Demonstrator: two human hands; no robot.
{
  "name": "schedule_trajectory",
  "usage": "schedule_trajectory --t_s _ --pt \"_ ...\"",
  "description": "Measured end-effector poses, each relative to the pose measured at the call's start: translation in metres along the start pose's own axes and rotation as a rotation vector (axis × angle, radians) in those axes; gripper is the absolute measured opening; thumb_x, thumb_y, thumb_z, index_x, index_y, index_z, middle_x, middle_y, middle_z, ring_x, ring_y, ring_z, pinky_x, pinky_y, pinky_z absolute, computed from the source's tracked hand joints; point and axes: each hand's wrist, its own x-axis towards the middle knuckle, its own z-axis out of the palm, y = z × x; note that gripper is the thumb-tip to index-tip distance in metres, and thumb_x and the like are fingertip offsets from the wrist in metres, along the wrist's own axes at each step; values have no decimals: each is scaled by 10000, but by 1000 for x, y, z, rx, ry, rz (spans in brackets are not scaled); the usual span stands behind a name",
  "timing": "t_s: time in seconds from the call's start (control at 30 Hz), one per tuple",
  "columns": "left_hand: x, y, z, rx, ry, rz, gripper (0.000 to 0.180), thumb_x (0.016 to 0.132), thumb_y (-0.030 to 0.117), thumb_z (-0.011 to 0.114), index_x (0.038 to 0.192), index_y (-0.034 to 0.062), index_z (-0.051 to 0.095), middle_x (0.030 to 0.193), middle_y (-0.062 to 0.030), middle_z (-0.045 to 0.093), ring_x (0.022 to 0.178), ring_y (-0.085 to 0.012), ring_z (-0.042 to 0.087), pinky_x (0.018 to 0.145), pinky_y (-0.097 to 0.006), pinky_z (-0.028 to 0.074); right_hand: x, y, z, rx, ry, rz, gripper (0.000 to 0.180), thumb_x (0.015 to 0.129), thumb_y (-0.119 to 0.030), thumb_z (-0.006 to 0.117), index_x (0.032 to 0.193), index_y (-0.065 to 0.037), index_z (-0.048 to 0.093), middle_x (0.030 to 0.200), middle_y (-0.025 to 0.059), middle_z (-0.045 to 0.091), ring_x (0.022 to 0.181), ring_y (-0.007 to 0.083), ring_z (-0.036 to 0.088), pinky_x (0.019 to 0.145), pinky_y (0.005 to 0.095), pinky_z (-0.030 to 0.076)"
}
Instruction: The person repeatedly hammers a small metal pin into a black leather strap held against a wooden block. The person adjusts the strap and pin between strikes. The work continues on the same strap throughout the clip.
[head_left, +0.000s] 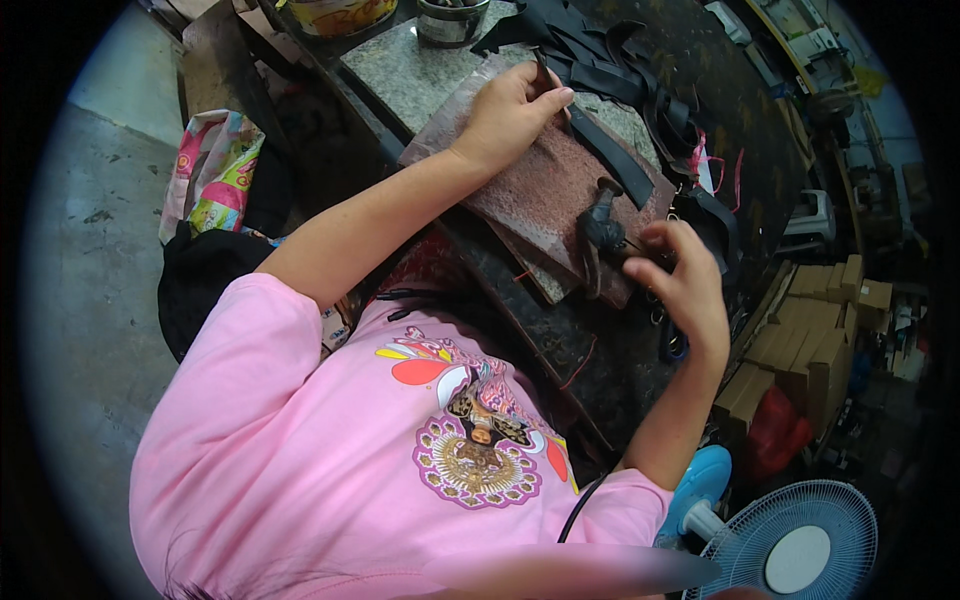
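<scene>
My left hand (510,112) is closed on a flat black strap (612,160), thumb and fingers pinching it near its far end. The strap slants down to the right across a worn reddish-brown board (520,165). On the board's right part lies a dark tool (602,232) with a thick, wrapped-looking middle; its exact kind does not show. My right hand (688,272) hovers beside this tool, fingers curved and thumb apart from them. Nothing that it holds can be seen.
Behind the board lies a heap of black straps (590,50) on a speckled stone slab (395,65). A metal tin (450,22) and a yellow tub (340,14) stand at the back. Cardboard boxes (800,330) and a fan (797,555) are on the right.
</scene>
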Motion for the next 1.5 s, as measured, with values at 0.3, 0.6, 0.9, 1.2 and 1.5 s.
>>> schedule_trajectory --t_s 0.3,0.6,0.9,1.2,1.5 --pt "12 14 -4 -275 -2 -16 149 921 141 661 953 -1 631 867 -75 696 816 -140 666 759 -272 508 -18 24 30 47 379 -74 322 834 -186 745 1110 -49 655 955 88 680 821 209 638 732 330 496" --pt "42 16 0 137 -295 -102 190 933 198 668 982 16 645 838 -36 681 803 -92 641 735 -238 497 19 7 33 142 506 222 333 929 -372 647 1235 -242 646 848 60 691 723 200 664 684 336 495" --pt "21 34 -5 596 -135 147 186 935 193 666 996 19 638 843 -36 684 786 -111 657 708 -247 519 15 1 52 -130 554 117 335 977 -371 557 1268 -221 630 1087 91 707 911 307 698 759 392 538" --pt "34 5 0 89 -333 -118 132 955 109 625 1022 -5 623 907 -72 683 832 -132 696 725 -244 582 15 1 56 -167 601 70 340 984 -368 539 1273 -210 622 1073 100 711 893 320 698 744 408 539" --pt "31 3 1 134 -168 -108 173 937 106 648 1028 -40 633 905 -110 699 814 -154 712 707 -241 597 14 0 54 -135 561 121 342 980 -369 552 1269 -205 630 1072 104 713 895 313 701 755 401 540"
